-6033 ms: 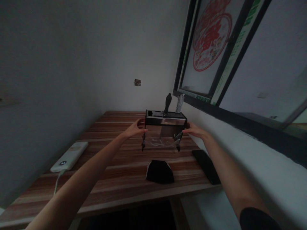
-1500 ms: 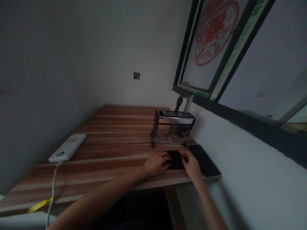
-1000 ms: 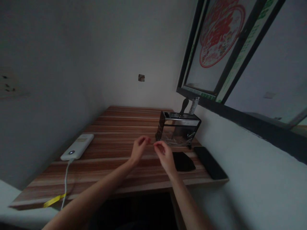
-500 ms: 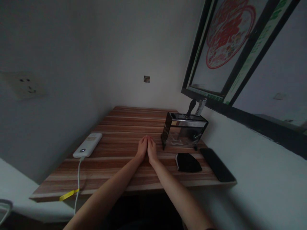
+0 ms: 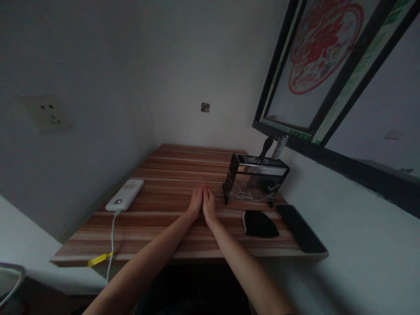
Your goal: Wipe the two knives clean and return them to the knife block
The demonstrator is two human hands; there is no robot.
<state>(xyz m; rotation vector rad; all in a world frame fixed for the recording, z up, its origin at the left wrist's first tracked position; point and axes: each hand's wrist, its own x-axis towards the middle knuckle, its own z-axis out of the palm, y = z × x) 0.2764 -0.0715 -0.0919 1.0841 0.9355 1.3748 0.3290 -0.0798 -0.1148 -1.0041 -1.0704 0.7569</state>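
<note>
My left hand (image 5: 197, 201) and my right hand (image 5: 209, 204) rest side by side at the middle of the wooden table (image 5: 183, 166). Their fingertips meet, and the palms face inward with a narrow gap near the wrists. On both, the fingers are stretched out and I see nothing held. Just to the right of my right hand stands a black knife rack (image 5: 259, 161) with a see-through front and a black-handled knife (image 5: 265, 148) in its top. A folded black cloth item (image 5: 260, 224) lies closer to me on that side.
A white power bank (image 5: 126, 194) lies at the left, with a white cable (image 5: 112, 236) running over the front edge past a yellow tag (image 5: 100, 259). Along the right edge lies a black phone-like slab (image 5: 300, 228). Walls and a dark-framed window (image 5: 285, 129) border the table.
The view has shifted slightly, so the scene sits a little further right. My hands stay together in the same place on the table.
</note>
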